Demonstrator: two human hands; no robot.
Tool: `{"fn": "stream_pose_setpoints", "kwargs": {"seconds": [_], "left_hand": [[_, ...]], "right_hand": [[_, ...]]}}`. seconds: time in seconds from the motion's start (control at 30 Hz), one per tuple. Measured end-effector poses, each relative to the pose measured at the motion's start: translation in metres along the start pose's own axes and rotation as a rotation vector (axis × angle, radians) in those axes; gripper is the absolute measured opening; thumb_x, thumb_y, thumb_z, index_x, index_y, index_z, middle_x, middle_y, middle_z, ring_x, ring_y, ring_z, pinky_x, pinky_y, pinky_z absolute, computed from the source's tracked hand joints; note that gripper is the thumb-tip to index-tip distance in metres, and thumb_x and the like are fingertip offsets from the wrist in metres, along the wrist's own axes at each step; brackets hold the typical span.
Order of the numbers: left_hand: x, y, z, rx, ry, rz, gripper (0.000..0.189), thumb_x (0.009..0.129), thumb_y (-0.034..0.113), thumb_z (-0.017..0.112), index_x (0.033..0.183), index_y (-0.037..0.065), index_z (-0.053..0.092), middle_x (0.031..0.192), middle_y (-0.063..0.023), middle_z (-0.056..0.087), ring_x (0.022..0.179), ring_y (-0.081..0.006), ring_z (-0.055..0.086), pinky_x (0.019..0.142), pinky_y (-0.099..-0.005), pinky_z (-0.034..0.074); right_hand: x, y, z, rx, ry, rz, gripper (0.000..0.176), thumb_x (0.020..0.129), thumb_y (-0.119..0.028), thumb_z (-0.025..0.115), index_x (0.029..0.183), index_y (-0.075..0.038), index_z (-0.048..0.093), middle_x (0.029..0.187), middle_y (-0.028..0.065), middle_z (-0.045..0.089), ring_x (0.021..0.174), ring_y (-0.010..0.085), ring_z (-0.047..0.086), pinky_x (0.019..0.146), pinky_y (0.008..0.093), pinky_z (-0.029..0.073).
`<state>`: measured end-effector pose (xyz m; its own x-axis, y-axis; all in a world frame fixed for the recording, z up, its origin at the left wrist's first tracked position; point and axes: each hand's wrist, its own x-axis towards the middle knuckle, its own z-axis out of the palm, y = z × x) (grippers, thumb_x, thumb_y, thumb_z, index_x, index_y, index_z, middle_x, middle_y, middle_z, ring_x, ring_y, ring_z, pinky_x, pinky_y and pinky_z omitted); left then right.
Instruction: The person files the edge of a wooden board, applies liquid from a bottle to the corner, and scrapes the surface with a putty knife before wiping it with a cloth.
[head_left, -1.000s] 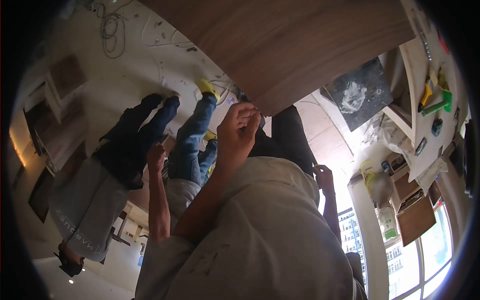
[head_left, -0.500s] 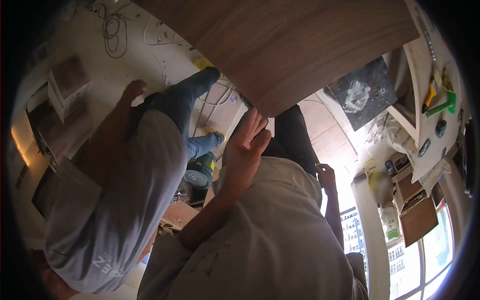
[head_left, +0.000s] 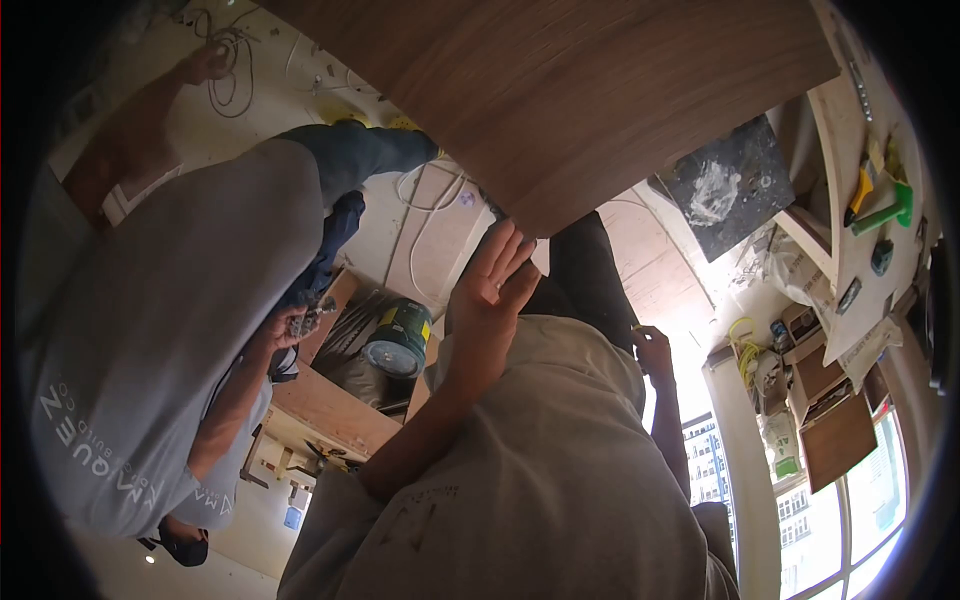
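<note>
A broad brown wood-grained panel (head_left: 600, 110) fills the top of the view, its near corner pointing toward me. My left hand (head_left: 493, 280) is beside that corner with its fingers stretched out, the fingertips at or very near the panel's edge; contact is hard to make out. A ring shows on one finger. Lower at the right, my right hand (head_left: 654, 352) hangs by my hip with the fingers curled. A tiny yellow spot shows at its fingertips, too small to name.
A co-worker (head_left: 190, 270) stands close at my left, a grey metallic object (head_left: 312, 317) in one hand. A green bucket (head_left: 398, 338) sits between us. Right are a dark stained board (head_left: 725, 185), a yellow-black knife (head_left: 860, 190) and a green-handled tool (head_left: 885, 215). Cables (head_left: 232, 70) lie on the floor.
The co-worker has turned and leaned; one arm now reaches toward the floor cables and the other hand, with the metallic object, has come into view. My hands and the panel have hardly moved.
</note>
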<state>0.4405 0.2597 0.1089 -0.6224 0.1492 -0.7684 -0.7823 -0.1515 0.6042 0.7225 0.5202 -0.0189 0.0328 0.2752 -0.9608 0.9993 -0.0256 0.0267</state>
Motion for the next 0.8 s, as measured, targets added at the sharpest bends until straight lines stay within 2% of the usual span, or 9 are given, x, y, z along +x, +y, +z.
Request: {"fn": "stream_pose_setpoints", "kwargs": {"seconds": [0.2, 0.23, 0.33, 0.5, 0.57, 0.6, 0.63, 0.67, 0.8], "left_hand": [[0.003, -0.001, -0.002, -0.057, 0.065, 0.015, 0.052, 0.104, 0.013, 0.068, 0.148, -0.001, 0.044, 0.153, -0.0275, 0.054, 0.138, -0.0302, 0.058, 0.109, -0.0423, 0.052], [0.006, -0.002, -0.003, -0.065, 0.084, 0.02, 0.046, 0.105, 0.016, 0.069, 0.142, 0.002, 0.044, 0.146, -0.0259, 0.059, 0.131, -0.0284, 0.063, 0.107, -0.0416, 0.052], [0.015, -0.005, -0.011, -0.044, 0.111, 0.01, 0.047, 0.104, 0.019, 0.071, 0.14, 0.002, 0.046, 0.138, -0.0232, 0.063, 0.124, -0.0276, 0.067, 0.104, -0.04, 0.054], [0.044, -0.014, -0.025, 0.176, 0.146, 0.132, 0.035, 0.1, 0.022, 0.078, 0.119, -0.003, 0.062, 0.103, -0.0175, 0.075, 0.092, -0.0246, 0.076, 0.085, -0.035, 0.061], [0.055, -0.023, -0.031, 0.227, 0.146, 0.17, 0.03, 0.099, 0.019, 0.079, 0.114, -0.002, 0.064, 0.097, -0.015, 0.076, 0.088, -0.0215, 0.076, 0.081, -0.0328, 0.062], [0.056, -0.022, -0.03, 0.282, 0.148, 0.188, 0.028, 0.099, 0.018, 0.079, 0.113, -0.001, 0.065, 0.094, -0.014, 0.076, 0.086, -0.0201, 0.076, 0.08, -0.0325, 0.062], [0.057, -0.021, -0.029, 0.286, 0.125, 0.192, 0.029, 0.098, 0.018, 0.08, 0.113, -0.001, 0.064, 0.095, -0.0137, 0.075, 0.085, -0.0196, 0.075, 0.079, -0.0318, 0.062], [0.055, -0.015, -0.023, 0.268, 0.117, 0.193, 0.027, 0.096, 0.014, 0.082, 0.106, -0.003, 0.063, 0.093, -0.0142, 0.073, 0.084, -0.0178, 0.072, 0.078, -0.0309, 0.062], [0.068, -0.022, -0.039, 0.21, 0.025, 0.263, 0.026, 0.096, 0.016, 0.082, 0.101, 0.001, 0.061, 0.087, -0.009, 0.069, 0.077, -0.0151, 0.068, 0.076, -0.0304, 0.06]], "right_hand": [[-0.003, -0.009, 0.0, -0.015, 0.016, 0.019, 0.03, 0.096, -0.022, 0.073, 0.12, -0.005, 0.071, 0.064, -0.0006, 0.056, 0.047, 0.0075, 0.048, 0.04, 0.0284, 0.038], [-0.001, -0.008, 0.0, -0.011, 0.01, 0.014, 0.03, 0.096, -0.022, 0.073, 0.121, -0.005, 0.071, 0.064, -0.0006, 0.056, 0.047, 0.0076, 0.048, 0.04, 0.0285, 0.038], [0.0, -0.006, -0.001, 0.0, 0.003, -0.001, 0.031, 0.096, -0.024, 0.073, 0.121, -0.005, 0.072, 0.064, -0.0007, 0.056, 0.048, 0.0077, 0.048, 0.041, 0.0285, 0.038], [0.0, -0.005, -0.001, 0.0, 0.015, -0.016, 0.029, 0.096, -0.027, 0.074, 0.117, -0.007, 0.074, 0.065, 0.001, 0.059, 0.05, 0.0095, 0.052, 0.042, 0.0294, 0.04], [0.008, 0.006, 0.001, -0.057, 0.078, -0.046, 0.034, 0.093, -0.036, 0.076, 0.114, -0.009, 0.076, 0.068, 0.0047, 0.065, 0.052, 0.0134, 0.057, 0.047, 0.0328, 0.046], [0.009, 0.011, 0.002, -0.121, 0.13, -0.072, 0.038, 0.092, -0.038, 0.076, 0.115, -0.008, 0.077, 0.083, 0.0126, 0.075, 0.068, 0.0241, 0.071, 0.063, 0.0396, 0.057], [0.017, 0.026, 0.005, -0.161, 0.194, -0.193, 0.04, 0.092, -0.04, 0.075, 0.116, -0.008, 0.078, 0.106, 0.0191, 0.078, 0.096, 0.0342, 0.076, 0.086, 0.0451, 0.059], [0.019, 0.03, 0.005, -0.142, 0.213, -0.293, 0.035, 0.095, -0.037, 0.073, 0.116, -0.009, 0.076, 0.076, 0.0088, 0.069, 0.061, 0.0158, 0.064, 0.053, 0.034, 0.053], [0.008, 0.03, 0.015, -0.093, 0.454, -0.318, 0.039, 0.094, -0.037, 0.07, 0.115, -0.003, 0.074, 0.095, 0.0205, 0.076, 0.086, 0.0307, 0.075, 0.078, 0.0441, 0.058]]}}
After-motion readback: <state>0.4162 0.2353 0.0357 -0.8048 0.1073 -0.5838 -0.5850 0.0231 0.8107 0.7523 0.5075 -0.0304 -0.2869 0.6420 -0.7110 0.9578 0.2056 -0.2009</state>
